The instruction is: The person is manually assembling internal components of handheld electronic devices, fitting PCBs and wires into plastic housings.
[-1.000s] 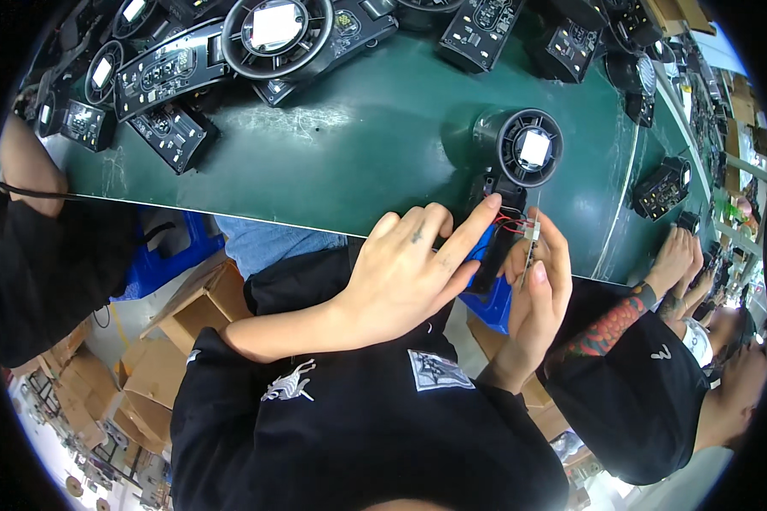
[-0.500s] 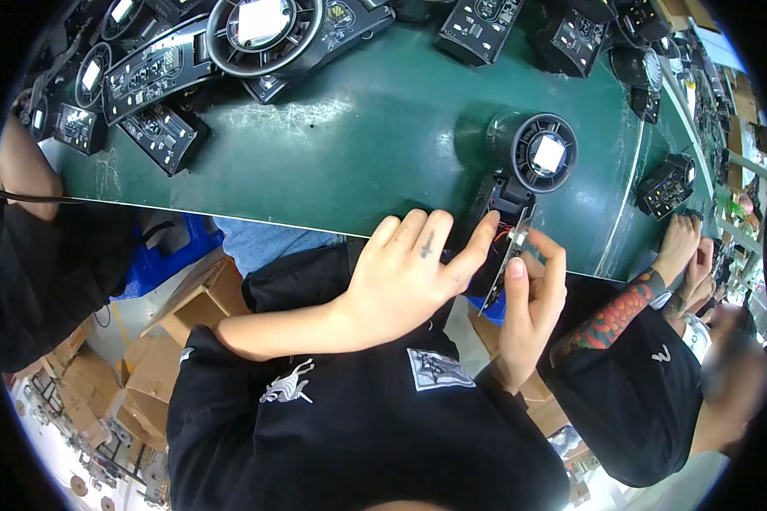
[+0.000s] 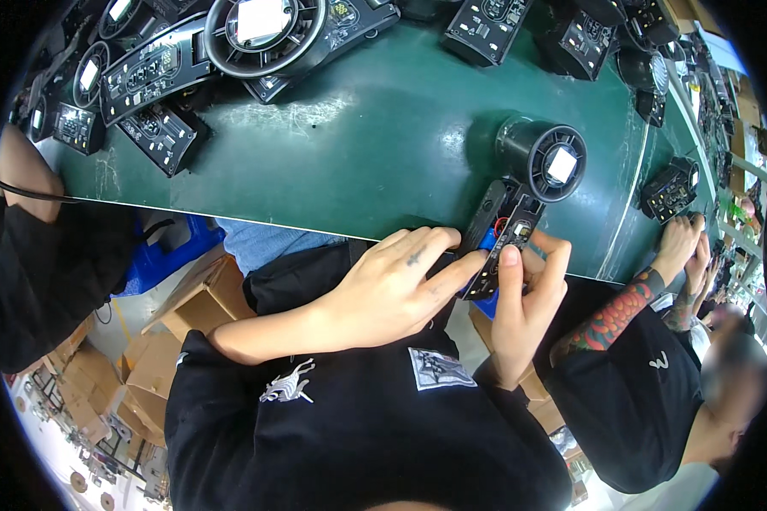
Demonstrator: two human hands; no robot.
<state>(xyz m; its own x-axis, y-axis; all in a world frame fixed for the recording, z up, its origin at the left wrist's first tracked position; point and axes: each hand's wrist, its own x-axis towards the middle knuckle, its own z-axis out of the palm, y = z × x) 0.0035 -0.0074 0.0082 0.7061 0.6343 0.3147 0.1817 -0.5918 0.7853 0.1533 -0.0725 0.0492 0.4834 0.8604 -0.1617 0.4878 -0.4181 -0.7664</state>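
Observation:
A black handheld fan (image 3: 556,163) lies at the table's front edge, its round grille turned toward me with a white square at its centre. Its handle housing (image 3: 487,209) is uncovered, showing a blue cylinder (image 3: 489,239) and red wires inside. My left hand (image 3: 400,281) grips the handle from the left, its fingers closed along the side. Between the thumb and fingers of my right hand (image 3: 530,298) is a narrow black circuit board (image 3: 504,255), tilted over the open handle. Its component side shows. My left index fingertip is close to the board's lower part.
Several similar black fans (image 3: 158,68) crowd the far left of the green table (image 3: 358,162). Other black units (image 3: 486,30) stand along the back. At the right, a co-worker's hands (image 3: 683,247) are near another unit (image 3: 669,187). A co-worker's arm (image 3: 27,170) rests at the left edge.
The circuit board has turned from nearly edge-on to showing its component face, lying closer over the handle. The fan has shifted slightly right and nearer. My left fingers have moved down along the handle.

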